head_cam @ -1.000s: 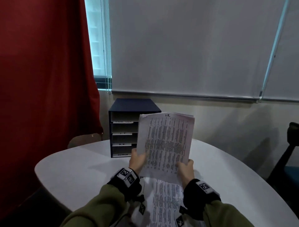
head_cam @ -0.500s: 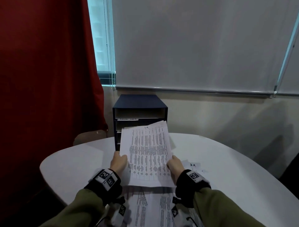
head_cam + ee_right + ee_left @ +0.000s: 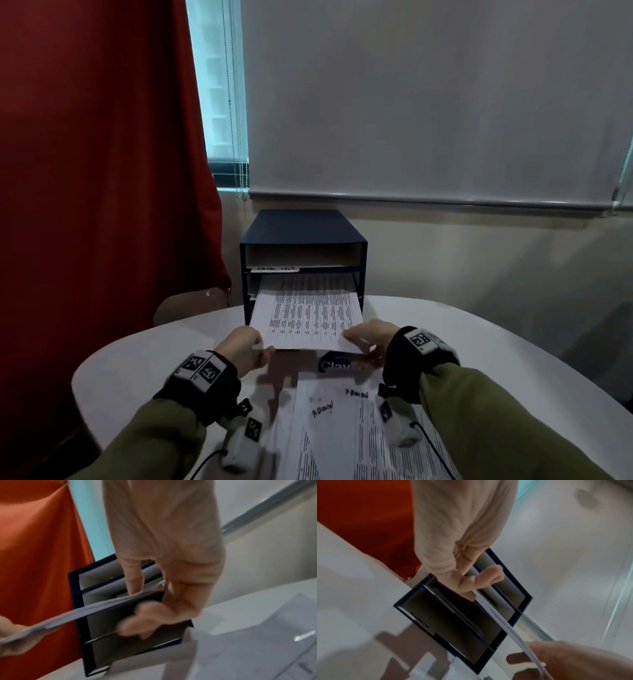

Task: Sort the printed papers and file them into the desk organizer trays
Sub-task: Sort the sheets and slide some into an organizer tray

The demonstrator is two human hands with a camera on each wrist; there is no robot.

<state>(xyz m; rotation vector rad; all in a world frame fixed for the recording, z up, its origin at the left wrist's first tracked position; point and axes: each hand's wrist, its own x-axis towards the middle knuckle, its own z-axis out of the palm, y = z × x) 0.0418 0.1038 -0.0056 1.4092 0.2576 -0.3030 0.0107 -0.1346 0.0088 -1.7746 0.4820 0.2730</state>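
Note:
A dark blue desk organizer (image 3: pixel 303 229) with stacked trays stands at the table's far edge. A thin stack of printed papers (image 3: pixel 308 310) lies flat, its far end inside the second tray, under the tray labelled "TASK LIST". My left hand (image 3: pixel 245 346) pinches the stack's near left corner and my right hand (image 3: pixel 368 337) pinches its near right corner. In the left wrist view my fingers (image 3: pixel 471 586) clamp the papers' edge (image 3: pixel 503 622) before the organizer (image 3: pixel 453 622). The right wrist view shows the stack (image 3: pixel 96 609) edge-on, with my fingers (image 3: pixel 137 622) curled under it.
More printed sheets (image 3: pixel 346 435) with handwritten "ADMIN" headings lie on the white round table (image 3: pixel 144 370) close to me. A dark blue round sticker (image 3: pixel 334 365) sits below the held stack. A red curtain (image 3: pixel 102 171) hangs at left, a blind-covered window behind.
The paper stack went from upright in front of me to flat, and both hands moved it forward so its far end entered the organizer's second tray.

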